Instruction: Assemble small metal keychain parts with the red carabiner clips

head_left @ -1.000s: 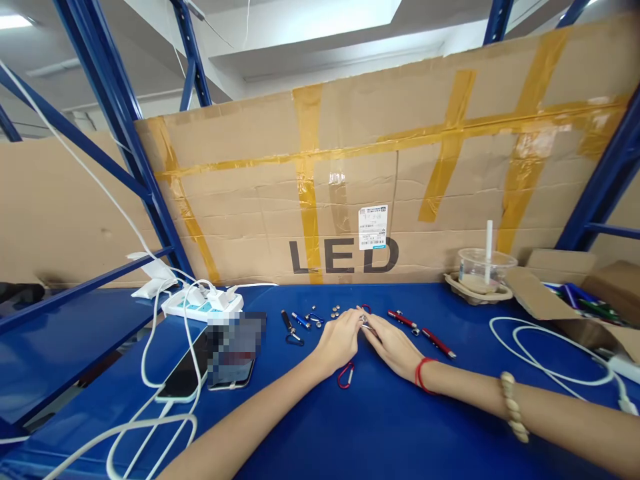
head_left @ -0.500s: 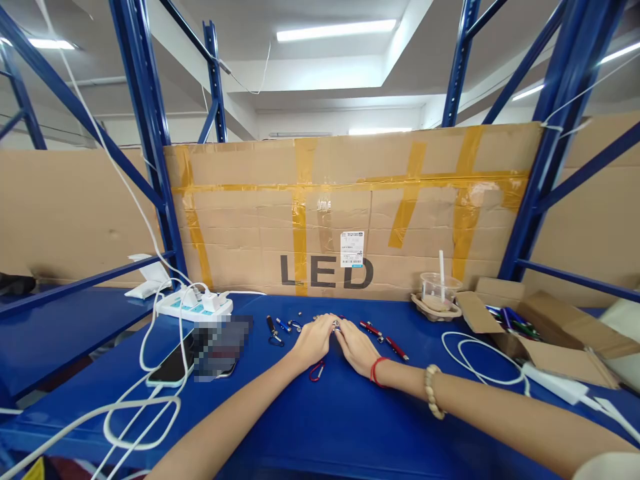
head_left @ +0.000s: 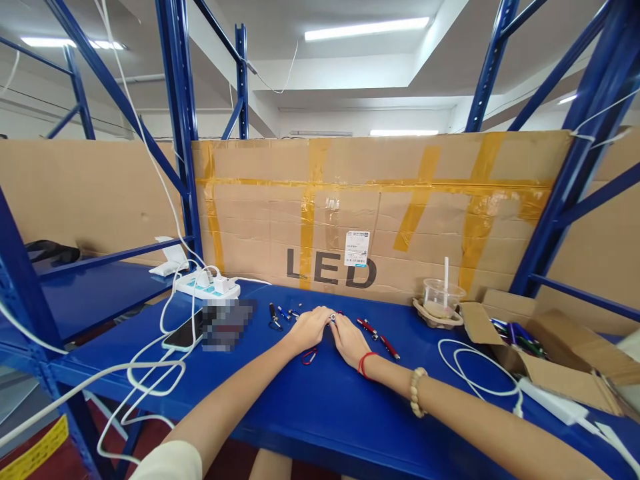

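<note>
My left hand [head_left: 311, 329] and my right hand [head_left: 349, 340] meet over the middle of the blue tabletop, fingertips together and fingers bent. A small silvery bit [head_left: 332, 318] shows where they touch; whatever else they grip is hidden. Just below the hands lies a red carabiner clip [head_left: 309, 357]. To their right are two slim red metal tubes, one [head_left: 368, 327] farther back and the other [head_left: 389, 347] nearer. A short black tube with a loop [head_left: 274, 317] and a small blue tube [head_left: 284, 313] lie to the left.
At left, a white power strip [head_left: 210, 288] with plugs stands behind a phone [head_left: 185, 332] and white cables [head_left: 153, 363]. To the right are a plastic cup [head_left: 443, 297] in a carton holder, an open cardboard box [head_left: 565, 347] of pens and a white adapter [head_left: 550, 401]. Cardboard [head_left: 375, 220] walls the back.
My view has swung left and tipped slightly, so the scene sits farther right and more of the left table edge shows. Both hands stay together in nearly the same place.
</note>
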`<state>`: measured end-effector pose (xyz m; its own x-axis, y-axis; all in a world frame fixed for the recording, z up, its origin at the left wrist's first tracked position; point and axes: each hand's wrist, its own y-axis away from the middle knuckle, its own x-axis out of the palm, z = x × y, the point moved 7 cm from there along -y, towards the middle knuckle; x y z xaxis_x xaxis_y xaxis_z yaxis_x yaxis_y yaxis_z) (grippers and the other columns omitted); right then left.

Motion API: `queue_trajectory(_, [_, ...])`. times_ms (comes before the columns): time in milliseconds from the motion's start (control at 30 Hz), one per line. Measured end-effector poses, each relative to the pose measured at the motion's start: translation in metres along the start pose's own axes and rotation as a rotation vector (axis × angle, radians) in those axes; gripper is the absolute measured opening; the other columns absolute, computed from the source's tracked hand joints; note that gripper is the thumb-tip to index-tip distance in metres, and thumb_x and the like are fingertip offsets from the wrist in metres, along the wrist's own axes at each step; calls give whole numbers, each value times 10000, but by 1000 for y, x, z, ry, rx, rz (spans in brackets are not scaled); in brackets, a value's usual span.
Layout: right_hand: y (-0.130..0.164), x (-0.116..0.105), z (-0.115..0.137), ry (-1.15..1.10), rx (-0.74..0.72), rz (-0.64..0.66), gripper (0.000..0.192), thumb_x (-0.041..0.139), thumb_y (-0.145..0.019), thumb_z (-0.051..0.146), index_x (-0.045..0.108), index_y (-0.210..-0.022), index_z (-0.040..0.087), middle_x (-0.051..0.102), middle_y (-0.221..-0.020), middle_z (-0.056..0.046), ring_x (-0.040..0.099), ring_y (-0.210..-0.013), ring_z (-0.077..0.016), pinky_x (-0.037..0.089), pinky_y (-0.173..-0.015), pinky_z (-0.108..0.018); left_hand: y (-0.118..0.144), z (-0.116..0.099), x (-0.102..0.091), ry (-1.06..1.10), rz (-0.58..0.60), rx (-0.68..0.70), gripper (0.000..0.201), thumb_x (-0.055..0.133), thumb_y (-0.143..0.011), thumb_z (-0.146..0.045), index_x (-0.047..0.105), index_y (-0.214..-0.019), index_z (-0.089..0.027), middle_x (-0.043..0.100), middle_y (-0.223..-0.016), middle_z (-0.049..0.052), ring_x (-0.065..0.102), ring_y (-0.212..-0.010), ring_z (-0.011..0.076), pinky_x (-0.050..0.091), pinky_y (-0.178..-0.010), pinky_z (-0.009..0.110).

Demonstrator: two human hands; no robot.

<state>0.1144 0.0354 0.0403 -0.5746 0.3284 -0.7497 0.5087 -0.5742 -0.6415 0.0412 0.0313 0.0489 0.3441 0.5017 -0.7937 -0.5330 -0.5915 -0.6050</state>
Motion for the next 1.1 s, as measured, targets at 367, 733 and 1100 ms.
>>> queue_trajectory(367, [-1, -4, -1, -127, -25, -15, 296, 283, -840, 166, 437, -1092, 174, 591, -979, -91, 550, -918, -199, 471, -763, -352, -1, -3, -2, 41, -55, 43, 220, 245, -836, -132, 445, -927, -138, 522, -874, 76, 475, -801, 175, 422, -684, 280])
queue_trajectory(733, [-2, 0, -8, -48, 13, -41, 353, 289, -853, 224, 377, -1195, 208, 538, -1128, -77, 512, -1019, -204, 405, -883, -406, -3, 4, -1, 127, -43, -56, 228, 248, -842, -134, 451, -946, -144, 531, -846, 67, 495, -792, 172, 424, -691, 284])
queue_trajectory(1100, [-10, 12, -6, 37, 4, 62, 237, 310, -857, 251, 536, -848, 182, 587, -784, -70, 564, -738, -190, 470, -667, -317, -1, 25, 7, 372, 13, -188, 212, 239, -863, -153, 423, -962, -188, 555, -875, 30, 526, -810, 154, 412, -692, 258])
